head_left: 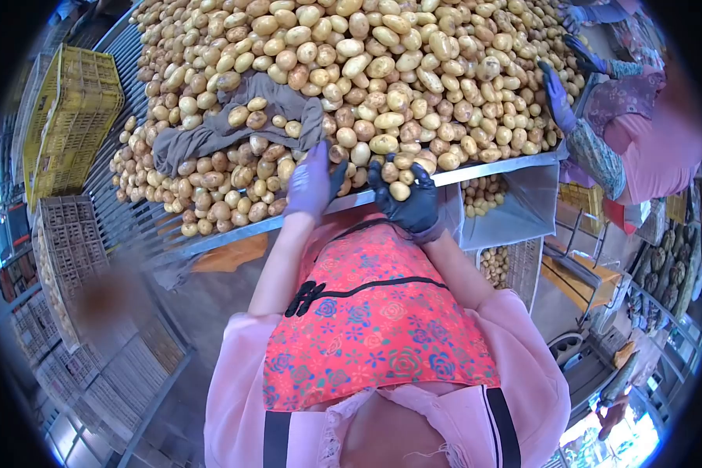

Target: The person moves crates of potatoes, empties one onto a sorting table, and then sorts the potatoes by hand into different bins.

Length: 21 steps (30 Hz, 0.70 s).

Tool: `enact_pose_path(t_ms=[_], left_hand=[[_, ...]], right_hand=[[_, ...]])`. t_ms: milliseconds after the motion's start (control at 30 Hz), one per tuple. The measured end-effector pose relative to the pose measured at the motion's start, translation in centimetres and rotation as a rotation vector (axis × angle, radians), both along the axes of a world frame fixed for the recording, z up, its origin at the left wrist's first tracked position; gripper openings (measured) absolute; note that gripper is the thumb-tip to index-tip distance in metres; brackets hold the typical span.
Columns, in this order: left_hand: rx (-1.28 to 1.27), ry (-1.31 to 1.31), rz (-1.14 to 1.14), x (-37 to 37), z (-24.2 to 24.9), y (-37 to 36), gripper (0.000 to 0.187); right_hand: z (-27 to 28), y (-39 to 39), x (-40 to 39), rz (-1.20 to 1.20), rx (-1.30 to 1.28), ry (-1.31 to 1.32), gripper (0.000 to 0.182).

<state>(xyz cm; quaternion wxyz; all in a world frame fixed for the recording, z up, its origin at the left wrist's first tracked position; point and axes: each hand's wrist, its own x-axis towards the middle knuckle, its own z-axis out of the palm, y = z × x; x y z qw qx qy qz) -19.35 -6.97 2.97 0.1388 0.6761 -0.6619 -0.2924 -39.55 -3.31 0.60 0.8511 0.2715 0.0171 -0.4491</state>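
My left hand (310, 186), in a purple glove with dark finger parts, rests at the near edge of the potato pile (351, 66). Its fingers are apart against the potatoes, and I see nothing held in them. In a black glove, palm up, my right hand (407, 209) cups several small potatoes (399, 190) at the metal rim (476, 171) of the sorting table. A crumpled grey cloth (203, 140) lies on the pile beyond my left hand, with several potatoes on top of it.
Yellow crates (74, 117) and pale crates (72, 234) are stacked at the left. Below the rim at the right, a chute (522, 204) holds potatoes, with a crate (522, 269) of potatoes underneath. Gloved hands (558, 97) of another person reach into the pile at the right.
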Motion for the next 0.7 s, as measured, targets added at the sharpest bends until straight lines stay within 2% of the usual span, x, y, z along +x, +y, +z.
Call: enact_pose_path(t_ms=[33,67,100,200,233,300,367,400,467,500,633,700], left_hand=[[-0.016,-0.218,-0.093,-1.2,-1.2,-0.4,0.056],[0.022,-0.262,-0.070,-2.4,-1.1,-0.8,0.058],[0.021,-0.256,-0.082,-2.5,-1.8,-1.0,0.058],[0.068,-0.076,-0.039,-1.5,-2.6,-2.0,0.047],[-0.011,-0.052,-0.018,-1.2,-2.4,-1.5,0.034],[-0.085,0.105,-0.043,-1.0,-0.8,-1.0,0.027],[-0.167,-0.037,-0.297,-2.7,1.7,-0.3,0.023],[-0.166,-0.179,-0.430,-4.2,3.2,-0.3,0.025],[-0.198,-0.432,-0.557,-5.9,-1.3,-0.7,0.032],[-0.190,-0.574,-0.591,-6.5,-3.2,-0.9,0.035],[-0.102,-0.684,-0.622,-7.3,-3.4,-1.3,0.041],[-0.109,-0.534,-0.636,-6.5,-1.3,-1.2,0.044]], right_hand=[[0.3,0.4,-0.8,-0.082,0.005,0.109,0.051],[-1.2,1.1,-2.5,-0.069,-0.135,0.171,0.049],[-0.7,1.6,-3.7,-0.092,-0.135,0.311,0.048],[-0.6,3.3,-6.7,-0.138,-0.346,0.801,0.046],[-0.6,3.6,-7.5,-0.147,-0.344,0.804,0.046],[-1.1,3.8,-8.5,-0.147,-0.242,0.741,0.041],[-1.6,3.4,-8.4,-0.141,-0.288,0.721,0.038],[-1.3,3.1,-7.7,-0.043,-0.320,0.840,0.036],[-0.5,2.3,-6.1,0.099,-0.417,1.105,0.033],[-2.0,2.4,-5.8,0.143,-0.379,1.052,0.033],[-3.2,2.9,-5.4,0.056,-0.289,0.981,0.030],[-3.9,2.9,-5.7,0.033,-0.247,0.952,0.029]])
